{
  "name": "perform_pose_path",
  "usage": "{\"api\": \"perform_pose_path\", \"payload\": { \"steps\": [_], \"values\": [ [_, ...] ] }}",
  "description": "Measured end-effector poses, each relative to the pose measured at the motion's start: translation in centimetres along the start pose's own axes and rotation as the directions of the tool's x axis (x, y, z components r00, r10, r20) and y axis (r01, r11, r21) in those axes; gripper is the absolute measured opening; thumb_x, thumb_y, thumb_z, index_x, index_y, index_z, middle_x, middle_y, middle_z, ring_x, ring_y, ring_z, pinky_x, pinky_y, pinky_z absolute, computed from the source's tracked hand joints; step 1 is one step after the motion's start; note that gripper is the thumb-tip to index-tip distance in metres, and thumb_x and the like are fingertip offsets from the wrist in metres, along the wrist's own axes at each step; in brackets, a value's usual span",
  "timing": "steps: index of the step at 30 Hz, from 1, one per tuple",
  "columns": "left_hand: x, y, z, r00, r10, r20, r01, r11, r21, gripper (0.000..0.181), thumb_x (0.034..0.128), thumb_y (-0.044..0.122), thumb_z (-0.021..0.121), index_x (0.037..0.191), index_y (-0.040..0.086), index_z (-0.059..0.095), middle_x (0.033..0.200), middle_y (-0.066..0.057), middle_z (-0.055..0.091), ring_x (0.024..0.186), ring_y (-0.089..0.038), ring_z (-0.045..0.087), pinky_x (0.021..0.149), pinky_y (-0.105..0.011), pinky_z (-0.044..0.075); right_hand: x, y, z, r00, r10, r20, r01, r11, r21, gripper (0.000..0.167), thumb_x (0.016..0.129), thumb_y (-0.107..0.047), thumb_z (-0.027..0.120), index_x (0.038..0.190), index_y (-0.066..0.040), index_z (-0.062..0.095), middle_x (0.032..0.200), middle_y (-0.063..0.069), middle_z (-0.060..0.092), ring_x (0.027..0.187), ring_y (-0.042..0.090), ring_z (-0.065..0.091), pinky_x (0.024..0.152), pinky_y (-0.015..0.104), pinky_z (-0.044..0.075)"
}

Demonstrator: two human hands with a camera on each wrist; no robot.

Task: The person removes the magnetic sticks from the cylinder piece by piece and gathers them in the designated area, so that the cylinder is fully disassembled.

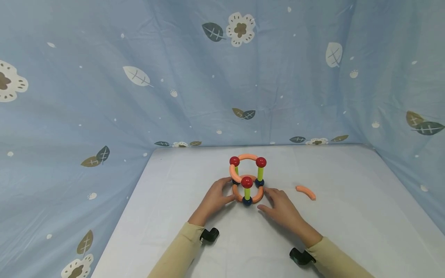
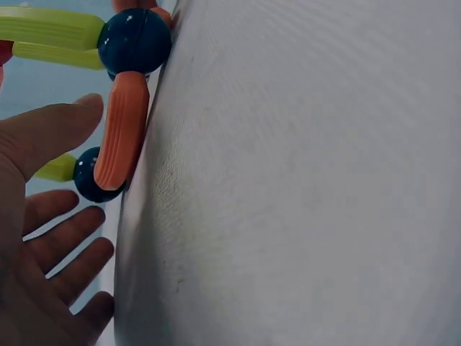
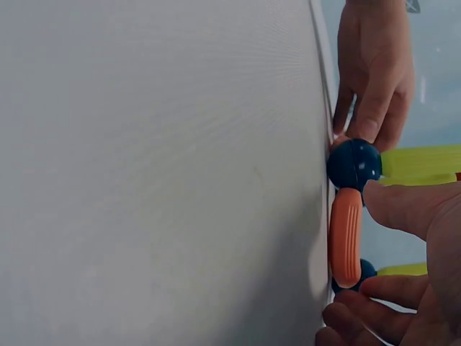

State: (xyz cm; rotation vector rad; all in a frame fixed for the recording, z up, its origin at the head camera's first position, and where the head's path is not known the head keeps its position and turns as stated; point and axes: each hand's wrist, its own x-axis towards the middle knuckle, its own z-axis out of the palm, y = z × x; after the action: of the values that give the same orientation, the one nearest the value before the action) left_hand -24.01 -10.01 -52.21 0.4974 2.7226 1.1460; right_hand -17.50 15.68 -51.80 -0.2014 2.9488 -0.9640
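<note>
A small frame of magnetic-looking balls and rods stands upright on the white table. Dark blue balls [image 1: 247,201] and curved orange rods [image 2: 124,133] make its base ring. Yellow-green straight rods [image 1: 247,194] rise from them to red balls [image 1: 247,182]. On top, one curved orange rod [image 1: 248,156] spans the back and another [image 1: 235,174] runs along the left side. My left hand [image 1: 216,197] is spread at the frame's left side, thumb near the base rod. My right hand [image 1: 282,208] lies at the right side, fingers loosely bent around the base; contact is hard to tell.
One loose curved orange rod [image 1: 306,192] lies on the white tabletop [image 1: 347,216], right of the frame and beyond my right hand. A blue patterned cloth [image 1: 194,85] hangs behind the table and along its sides.
</note>
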Motion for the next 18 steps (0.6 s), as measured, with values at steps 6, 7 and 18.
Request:
{"api": "perform_pose_path", "payload": {
  "steps": [6,7,18],
  "values": [
    [0.5,-0.1,0.1,1.0,0.013,0.012,-0.014,1.0,0.02,0.074,0.0887,0.033,0.081,0.152,0.012,0.048,0.152,-0.008,0.05,0.143,-0.027,0.042,0.117,-0.045,0.036,0.3,-0.5,0.4,1.0,-0.02,-0.021,0.019,0.999,-0.034,0.072,0.087,-0.034,0.082,0.143,0.001,0.055,0.141,0.022,0.056,0.127,0.039,0.053,0.104,0.055,0.048],
    [0.5,-0.1,0.1,1.0,0.013,0.014,-0.013,1.0,0.023,0.075,0.0886,0.033,0.081,0.152,0.011,0.048,0.152,-0.008,0.05,0.143,-0.027,0.042,0.117,-0.045,0.036,0.4,-0.6,0.4,1.0,-0.018,-0.023,0.017,0.999,-0.038,0.073,0.086,-0.034,0.082,0.143,0.002,0.054,0.141,0.022,0.056,0.127,0.039,0.053,0.104,0.055,0.047],
    [0.7,-0.2,0.3,1.0,0.016,0.011,-0.016,1.0,0.025,0.076,0.0874,0.028,0.083,0.152,0.011,0.047,0.151,-0.01,0.05,0.143,-0.028,0.042,0.118,-0.046,0.035,0.5,-1.3,0.9,0.997,-0.027,-0.068,0.02,0.995,-0.101,0.079,0.084,-0.043,0.083,0.14,0.006,0.054,0.135,0.023,0.058,0.126,0.04,0.054,0.103,0.056,0.047]
  ]
}}
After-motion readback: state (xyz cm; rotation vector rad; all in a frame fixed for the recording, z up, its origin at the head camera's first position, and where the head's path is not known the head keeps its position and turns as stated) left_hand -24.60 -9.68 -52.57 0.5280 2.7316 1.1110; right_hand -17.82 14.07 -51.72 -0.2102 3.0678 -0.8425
